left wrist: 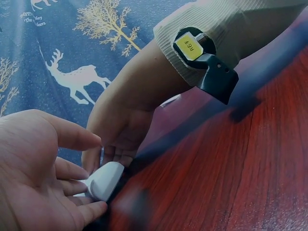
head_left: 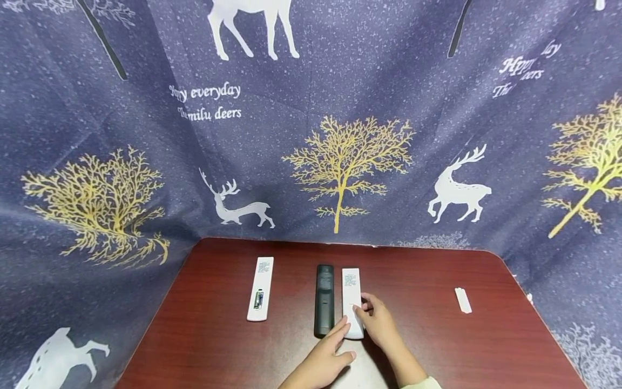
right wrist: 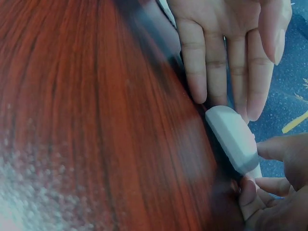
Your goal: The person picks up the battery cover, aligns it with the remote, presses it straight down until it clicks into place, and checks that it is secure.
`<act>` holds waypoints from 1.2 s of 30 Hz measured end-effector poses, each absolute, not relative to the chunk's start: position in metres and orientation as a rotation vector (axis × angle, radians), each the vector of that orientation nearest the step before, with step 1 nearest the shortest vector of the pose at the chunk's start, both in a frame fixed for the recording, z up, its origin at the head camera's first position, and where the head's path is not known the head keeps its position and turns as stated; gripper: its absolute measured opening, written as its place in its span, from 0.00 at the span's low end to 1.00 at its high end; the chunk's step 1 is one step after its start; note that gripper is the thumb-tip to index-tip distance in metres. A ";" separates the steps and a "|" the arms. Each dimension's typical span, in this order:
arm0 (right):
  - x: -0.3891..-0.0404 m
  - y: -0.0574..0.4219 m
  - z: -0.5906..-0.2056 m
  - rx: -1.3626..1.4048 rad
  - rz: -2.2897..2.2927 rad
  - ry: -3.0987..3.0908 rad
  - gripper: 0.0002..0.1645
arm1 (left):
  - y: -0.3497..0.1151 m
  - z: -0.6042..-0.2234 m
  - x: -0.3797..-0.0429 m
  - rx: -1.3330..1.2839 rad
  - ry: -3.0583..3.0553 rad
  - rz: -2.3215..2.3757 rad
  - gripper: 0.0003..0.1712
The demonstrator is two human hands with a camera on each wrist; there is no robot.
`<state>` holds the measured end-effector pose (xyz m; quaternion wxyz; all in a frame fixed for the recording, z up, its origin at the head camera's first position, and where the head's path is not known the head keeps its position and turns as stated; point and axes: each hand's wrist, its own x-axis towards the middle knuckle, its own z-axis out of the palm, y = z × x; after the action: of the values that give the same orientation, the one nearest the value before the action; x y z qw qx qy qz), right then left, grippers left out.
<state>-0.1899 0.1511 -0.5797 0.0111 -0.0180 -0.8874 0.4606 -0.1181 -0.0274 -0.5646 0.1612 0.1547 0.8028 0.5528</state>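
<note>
Holds a white remote [head_left: 351,289] just below and right of centre in the head view, right hand [head_left: 383,323] clamped on its right edge, thumb on the upper face and fingers bent in at the side. Touches the near left edge of the same remote with the left hand [head_left: 323,356], fingers nearly straight with slight gaps between, thumb spread away. Has it on the reddish-brown counter [head_left: 413,292], printed label toward the far end. Has a black remote [head_left: 324,302] just to its left, roughly parallel, and, farther left in the frame, a second white remote [head_left: 263,276], battery compartment uncovered. Has a small white strip [head_left: 463,300] well apart at the right. Faces a blue cloth [head_left: 311,92] with white deer and yellow trees across the upper frame. Wears a dark band with a yellow label [left wrist: 188,45] on the right sleeve [left wrist: 231,24]
</note>
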 end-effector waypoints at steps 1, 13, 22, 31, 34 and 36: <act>-0.190 0.151 -0.580 -0.058 1.432 -2.770 0.28 | -0.027 -0.565 -0.118 0.446 2.299 1.572 0.39; -0.188 0.154 -0.584 -0.085 1.424 -2.786 0.25 | -0.028 -0.568 -0.117 0.455 2.291 1.574 0.37; -0.188 0.154 -0.586 -0.113 1.466 -2.758 0.24 | -0.028 -0.568 -0.117 0.448 2.288 1.570 0.38; -0.186 0.154 -0.585 -0.148 1.552 -2.738 0.24 | -0.028 -0.569 -0.117 0.440 2.270 1.598 0.39; -0.186 0.154 -0.585 -0.156 1.558 -2.738 0.24 | -0.027 -0.567 -0.117 0.429 2.266 1.596 0.39; -0.186 0.154 -0.585 -0.158 1.566 -2.730 0.24 | -0.026 -0.566 -0.117 0.430 2.254 1.611 0.39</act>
<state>-0.1859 0.1540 -0.5848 -0.0047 -0.0501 -0.8664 0.4969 -0.1170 -0.0265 -0.5657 0.1683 0.1513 0.7924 0.5665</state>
